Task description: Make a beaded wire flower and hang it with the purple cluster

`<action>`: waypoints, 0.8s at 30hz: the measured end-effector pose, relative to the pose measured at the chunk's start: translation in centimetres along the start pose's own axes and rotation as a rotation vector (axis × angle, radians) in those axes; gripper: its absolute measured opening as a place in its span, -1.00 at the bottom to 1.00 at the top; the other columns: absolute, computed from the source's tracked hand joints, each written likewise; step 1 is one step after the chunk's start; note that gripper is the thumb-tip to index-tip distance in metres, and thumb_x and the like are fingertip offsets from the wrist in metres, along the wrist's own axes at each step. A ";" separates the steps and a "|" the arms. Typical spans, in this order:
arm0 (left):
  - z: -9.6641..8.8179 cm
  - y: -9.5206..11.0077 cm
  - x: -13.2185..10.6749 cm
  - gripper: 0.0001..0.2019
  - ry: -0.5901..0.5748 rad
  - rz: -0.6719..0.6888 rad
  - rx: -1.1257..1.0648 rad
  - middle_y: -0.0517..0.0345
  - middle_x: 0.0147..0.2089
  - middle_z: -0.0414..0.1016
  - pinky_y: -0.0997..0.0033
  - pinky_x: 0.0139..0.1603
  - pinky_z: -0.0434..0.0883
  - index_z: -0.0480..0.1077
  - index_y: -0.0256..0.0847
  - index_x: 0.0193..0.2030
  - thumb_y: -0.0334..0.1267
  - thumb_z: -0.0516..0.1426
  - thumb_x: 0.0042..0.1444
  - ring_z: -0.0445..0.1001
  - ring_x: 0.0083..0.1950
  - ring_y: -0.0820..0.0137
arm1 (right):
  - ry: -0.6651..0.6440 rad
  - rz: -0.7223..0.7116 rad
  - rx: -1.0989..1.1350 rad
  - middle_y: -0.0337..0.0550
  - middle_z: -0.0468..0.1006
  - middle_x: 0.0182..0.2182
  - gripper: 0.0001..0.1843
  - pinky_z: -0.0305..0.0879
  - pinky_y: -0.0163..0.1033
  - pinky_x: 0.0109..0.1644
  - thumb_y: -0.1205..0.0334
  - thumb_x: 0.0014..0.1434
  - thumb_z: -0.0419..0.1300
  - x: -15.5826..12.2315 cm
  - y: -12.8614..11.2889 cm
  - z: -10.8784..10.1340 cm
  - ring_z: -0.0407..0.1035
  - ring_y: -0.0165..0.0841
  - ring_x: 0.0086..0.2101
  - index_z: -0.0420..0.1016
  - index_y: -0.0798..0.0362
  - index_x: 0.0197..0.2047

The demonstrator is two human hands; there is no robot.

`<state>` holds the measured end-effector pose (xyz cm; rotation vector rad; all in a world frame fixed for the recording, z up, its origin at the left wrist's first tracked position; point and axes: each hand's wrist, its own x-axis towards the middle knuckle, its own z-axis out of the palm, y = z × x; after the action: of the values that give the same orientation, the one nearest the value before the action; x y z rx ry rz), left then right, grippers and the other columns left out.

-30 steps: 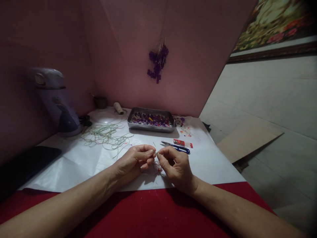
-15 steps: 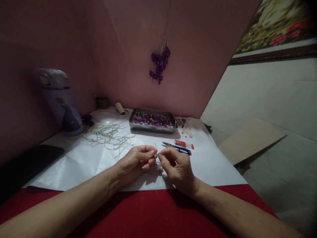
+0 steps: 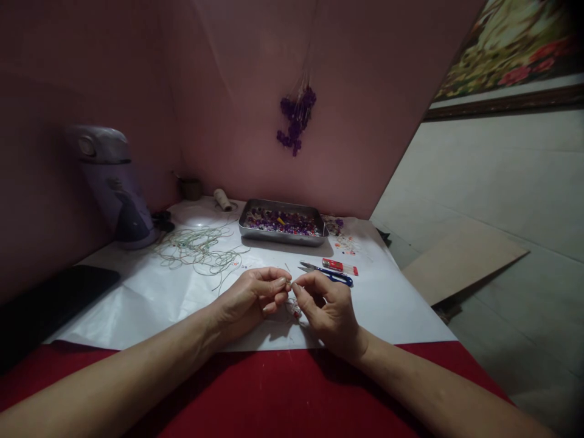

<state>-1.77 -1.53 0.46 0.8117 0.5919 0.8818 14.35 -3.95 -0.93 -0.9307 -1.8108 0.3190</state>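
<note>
Small beaded piece (image 3: 293, 309) sits between your fingertips at table centre, probably on clear thread, too small to tell. Your left hand (image 3: 249, 296) and right hand (image 3: 326, 304) are both pinched shut around it, thumbs nearly touching; grip unchanged over the last second, just nudged slightly. Thread snips (image 3: 326, 272) at 1 o'clock, bead tray (image 3: 281, 221) at 12, loose cord (image 3: 196, 248) at 10.

No legible text — none anywhere.
</note>
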 end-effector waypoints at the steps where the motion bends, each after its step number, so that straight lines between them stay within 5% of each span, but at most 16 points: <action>1: 0.0 0.0 0.0 -0.89 0.000 -0.002 -0.002 0.17 -0.50 0.35 0.62 -0.58 0.08 0.44 -0.40 -0.37 -0.46 0.27 -0.06 0.22 -0.54 0.61 | 0.003 -0.003 0.000 -0.33 0.35 -0.70 -0.87 0.05 -0.38 -0.63 0.31 0.20 0.12 0.0 0.0 0.0 0.17 -0.51 -0.70 0.44 0.10 -0.38; 24: -0.1 -0.1 0.0 -0.88 -0.031 0.013 -0.005 0.17 -0.49 0.39 0.63 -0.60 0.05 0.46 -0.41 -0.33 -0.45 0.28 -0.05 0.22 -0.57 0.63 | 0.026 -0.036 0.031 -0.32 0.40 -0.68 -0.90 0.10 -0.42 -0.64 0.38 0.19 0.14 0.1 0.1 0.0 0.22 -0.54 -0.70 0.43 0.11 -0.36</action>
<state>-1.81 -1.54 0.34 0.8238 0.5571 0.8803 14.42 -3.76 -0.91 -0.8765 -1.7916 0.3099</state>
